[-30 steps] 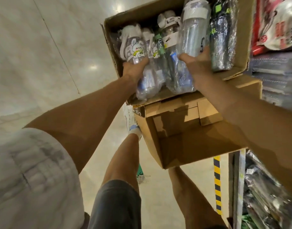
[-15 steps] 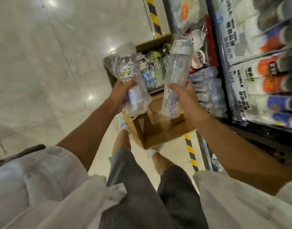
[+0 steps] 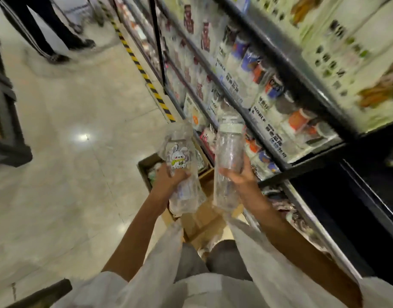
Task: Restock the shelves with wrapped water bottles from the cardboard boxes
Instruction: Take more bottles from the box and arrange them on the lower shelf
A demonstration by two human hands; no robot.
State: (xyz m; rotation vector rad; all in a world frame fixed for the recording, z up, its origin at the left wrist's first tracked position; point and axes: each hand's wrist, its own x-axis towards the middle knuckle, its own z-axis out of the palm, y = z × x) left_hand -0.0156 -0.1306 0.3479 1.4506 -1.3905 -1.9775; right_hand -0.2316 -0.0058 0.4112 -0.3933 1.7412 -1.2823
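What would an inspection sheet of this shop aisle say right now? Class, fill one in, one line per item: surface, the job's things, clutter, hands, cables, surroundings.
Surface: pale glossy tiled floor with a light reflection on it.
Job's things: rabbit-print wrapped bottle and clear wrapped bottle with pale lid, both lifted above the open cardboard box, which holds more wrapped bottles.
Clutter: a second cardboard box beneath, by the person's legs.
Hands: left hand grips the rabbit-print bottle; right hand grips the clear bottle.
Cables: nothing seen.
Surroundings: stocked shelves to the right, blurred; yellow-black striped tape along their base; another person's legs farther down the aisle.
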